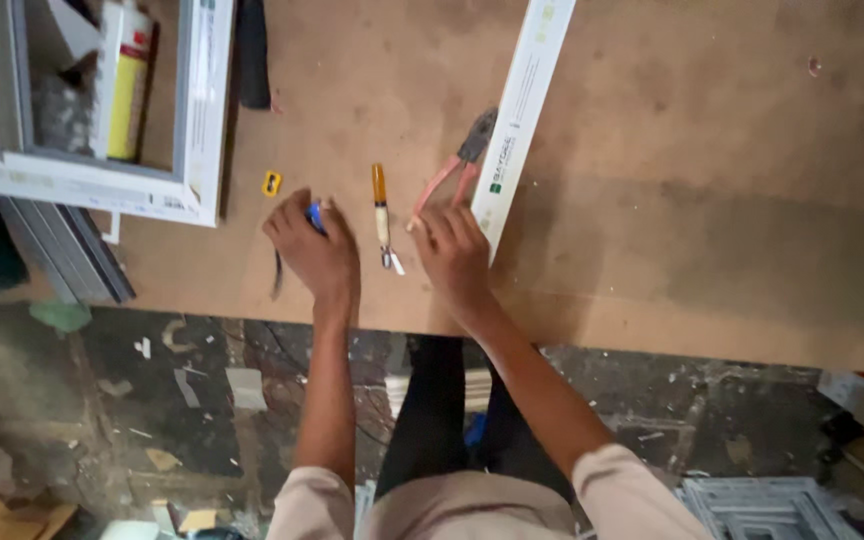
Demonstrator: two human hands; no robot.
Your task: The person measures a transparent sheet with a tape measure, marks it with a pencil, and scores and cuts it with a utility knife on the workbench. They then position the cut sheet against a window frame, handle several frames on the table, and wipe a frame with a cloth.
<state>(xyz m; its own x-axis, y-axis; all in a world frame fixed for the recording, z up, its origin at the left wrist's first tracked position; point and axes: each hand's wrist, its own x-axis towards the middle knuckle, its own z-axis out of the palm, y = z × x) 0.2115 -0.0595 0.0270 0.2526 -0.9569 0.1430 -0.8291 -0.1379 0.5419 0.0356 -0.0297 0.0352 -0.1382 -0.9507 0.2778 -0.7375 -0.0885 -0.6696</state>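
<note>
Curled fingers of the left hand (314,252) close over a small blue thing (316,214) near the front edge of the table (712,220); most of it is hidden, so I cannot tell what it is. A dark strap (278,275) hangs down from under that hand. The right hand (456,258) lies flat and open, holding nothing, with its fingertips touching the near end of a long white strip (522,120) and the pink handles of the pliers (455,168).

Between the two hands lies a small tool with an orange handle (382,215), and no hand touches it. A little yellow piece (271,183) sits just beyond the left hand. At the far left corner rests a white window frame (102,185) with a white and yellow tube (124,80) inside it.

I think the work is only at its start: the tools lie loose on the table, the strip looks whole, and nothing is joined to it yet
</note>
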